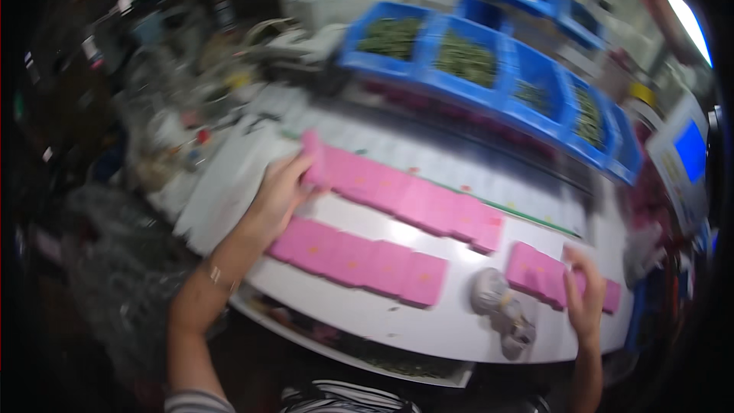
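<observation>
At the left end of the upper row of pink packets (428, 203), my left hand (277, 187) is closed on a pink packet (313, 154) that stands tilted up. A second row of pink packets (367, 264) lies nearer to me, beside my left wrist. On the right, my right hand (587, 294) is over a short row of pink packets (535, 274), thumb and forefinger apart. Blur hides whether its fingertips touch a packet. A greyish wrapped bundle (489, 291), knotted at its middle, sits on the white table (459, 329) left of that row.
Blue bins (527, 118) along the back hold dried green plant matter. A white tray-like strip with a green edge (527, 218) runs behind the packets. To the left are clear plastic bags (164, 99); at right stands a device with a blue screen (690, 151). An open drawer (451, 373) sits below the table edge.
</observation>
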A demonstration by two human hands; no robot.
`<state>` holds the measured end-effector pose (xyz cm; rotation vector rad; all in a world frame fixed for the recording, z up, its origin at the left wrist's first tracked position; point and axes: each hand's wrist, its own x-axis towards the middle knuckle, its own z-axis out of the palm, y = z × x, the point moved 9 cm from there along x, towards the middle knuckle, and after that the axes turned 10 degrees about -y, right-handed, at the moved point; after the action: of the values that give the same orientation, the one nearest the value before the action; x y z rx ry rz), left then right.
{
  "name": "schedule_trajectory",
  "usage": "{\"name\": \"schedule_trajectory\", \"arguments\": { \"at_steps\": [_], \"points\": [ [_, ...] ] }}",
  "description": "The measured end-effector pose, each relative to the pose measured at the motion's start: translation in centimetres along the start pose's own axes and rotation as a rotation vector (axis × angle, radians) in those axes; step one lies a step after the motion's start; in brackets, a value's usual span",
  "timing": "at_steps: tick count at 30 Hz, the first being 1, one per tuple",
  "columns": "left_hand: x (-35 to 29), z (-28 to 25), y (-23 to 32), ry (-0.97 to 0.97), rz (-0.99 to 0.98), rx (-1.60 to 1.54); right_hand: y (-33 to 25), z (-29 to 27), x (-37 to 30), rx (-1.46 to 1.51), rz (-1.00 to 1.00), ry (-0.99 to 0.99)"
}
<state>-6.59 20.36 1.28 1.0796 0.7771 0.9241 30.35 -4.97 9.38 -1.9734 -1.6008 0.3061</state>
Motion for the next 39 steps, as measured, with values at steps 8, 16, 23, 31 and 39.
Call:
{"name": "schedule_trajectory", "arguments": {
  "at_steps": [8,16,23,31,39],
  "points": [
    [12.4,-12.4,8.1,0.577,0.171,1.195,-13.1,15.9,-1.8,-0.143,-0.334,-0.512],
    [16.4,-12.4,6.2,0.596,0.130,1.404,-10.9,18.5,-0.7,-0.133,-0.254,-0.453],
    [12.3,-4.7,6.7,0.300,0.491,1.533,-11.4,16.2,1.0,0.138,-0.161,-0.358],
    [-8.3,17.2,-4.7,-0.760,-0.194,0.378,-13.9,12.5,0.4,0.153,-0.328,-0.037],
    [-11.5,17.9,-9.2,-0.561,-0.415,-0.260,-15.0,11.8,-3.3,0.056,-0.429,0.194]
  ]
}}
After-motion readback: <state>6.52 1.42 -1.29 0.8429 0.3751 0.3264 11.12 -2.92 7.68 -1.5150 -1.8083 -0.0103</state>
